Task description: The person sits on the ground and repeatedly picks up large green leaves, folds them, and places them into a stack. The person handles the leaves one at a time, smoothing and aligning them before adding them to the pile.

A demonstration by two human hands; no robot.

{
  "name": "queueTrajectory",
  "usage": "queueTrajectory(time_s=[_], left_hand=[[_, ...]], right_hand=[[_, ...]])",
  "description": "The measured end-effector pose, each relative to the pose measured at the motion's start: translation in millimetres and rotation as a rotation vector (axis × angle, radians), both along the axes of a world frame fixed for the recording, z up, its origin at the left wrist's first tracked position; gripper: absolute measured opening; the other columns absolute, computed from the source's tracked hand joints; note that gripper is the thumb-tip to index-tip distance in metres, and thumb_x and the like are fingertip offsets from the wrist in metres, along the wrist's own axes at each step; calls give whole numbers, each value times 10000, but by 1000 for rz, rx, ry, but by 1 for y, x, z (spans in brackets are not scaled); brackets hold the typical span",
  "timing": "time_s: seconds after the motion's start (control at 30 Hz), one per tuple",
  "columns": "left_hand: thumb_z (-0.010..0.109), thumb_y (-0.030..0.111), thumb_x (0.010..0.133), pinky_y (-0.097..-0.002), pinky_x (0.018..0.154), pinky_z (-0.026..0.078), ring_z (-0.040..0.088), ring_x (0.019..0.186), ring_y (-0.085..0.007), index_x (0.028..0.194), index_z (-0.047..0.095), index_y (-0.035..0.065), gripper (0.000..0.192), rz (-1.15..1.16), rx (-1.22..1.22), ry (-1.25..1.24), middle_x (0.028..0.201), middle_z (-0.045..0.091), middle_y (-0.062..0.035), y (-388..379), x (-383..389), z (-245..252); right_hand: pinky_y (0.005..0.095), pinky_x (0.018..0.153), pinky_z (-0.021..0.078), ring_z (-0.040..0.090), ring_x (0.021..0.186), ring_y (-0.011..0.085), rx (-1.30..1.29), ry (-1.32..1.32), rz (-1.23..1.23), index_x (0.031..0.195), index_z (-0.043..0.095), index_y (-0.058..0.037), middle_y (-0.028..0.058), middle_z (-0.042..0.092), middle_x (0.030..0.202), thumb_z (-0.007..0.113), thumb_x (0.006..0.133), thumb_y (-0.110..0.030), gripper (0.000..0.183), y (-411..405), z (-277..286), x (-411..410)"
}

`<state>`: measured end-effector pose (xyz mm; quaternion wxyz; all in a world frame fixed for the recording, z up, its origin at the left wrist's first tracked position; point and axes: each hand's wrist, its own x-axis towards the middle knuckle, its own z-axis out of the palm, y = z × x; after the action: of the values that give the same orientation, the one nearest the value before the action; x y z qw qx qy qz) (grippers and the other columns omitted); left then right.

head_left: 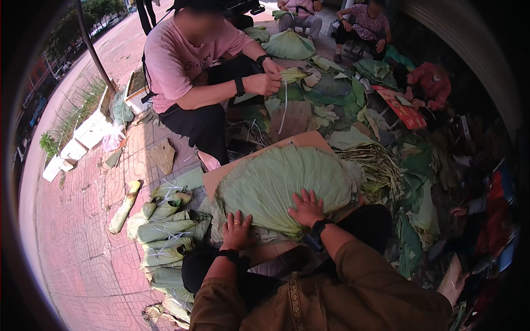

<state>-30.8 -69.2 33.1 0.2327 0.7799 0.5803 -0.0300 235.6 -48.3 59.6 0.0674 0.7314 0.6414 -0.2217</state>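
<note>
Before me a large folded lotus leaf (273, 182), dry and pale green with ribs fanning out, lies flat on a tan board (308, 140). My left hand (237, 231) rests palm down at the leaf's near left edge, a ring on one finger. Farther right, my right hand (307, 209) presses palm down on the leaf near where its ribs meet, fingers spread. Neither hand grips anything. Under the near edge other leaf layers show, though how many is hidden. A dark band circles each of my wrists.
Tied leaf bundles (165, 231) are heaped at my left on brick paving. Stacked folded leaves (377, 165) stand right of the board. Across from me a person in pink (182, 70) holds a leaf bundle (295, 75) and white string. More people sit behind and to the right.
</note>
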Motion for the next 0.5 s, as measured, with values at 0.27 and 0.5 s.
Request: queueTrajectory(time_s=[0.27, 0.5], left_hand=[[760, 383, 612, -553, 1057, 210, 177, 1353, -423, 1381, 362, 263, 874, -2, 10, 0, 1476, 220, -151, 0, 0, -1], [760, 392, 612, -558, 1056, 207, 172, 1355, -421, 1382, 357, 270, 878, 0, 1, -6, 1476, 218, -148, 0, -1, -2]], right_hand=[[620, 1056, 96, 81, 1389, 362, -6, 4, 0, 1429, 264, -217, 107, 128, 1519, 445, 837, -555, 705, 1, 1, 0], [619, 1057, 96, 81, 1389, 362, -8, -1, 1, 1430, 263, -216, 107, 125, 1520, 446, 837, -552, 705, 1, 1, 0]])
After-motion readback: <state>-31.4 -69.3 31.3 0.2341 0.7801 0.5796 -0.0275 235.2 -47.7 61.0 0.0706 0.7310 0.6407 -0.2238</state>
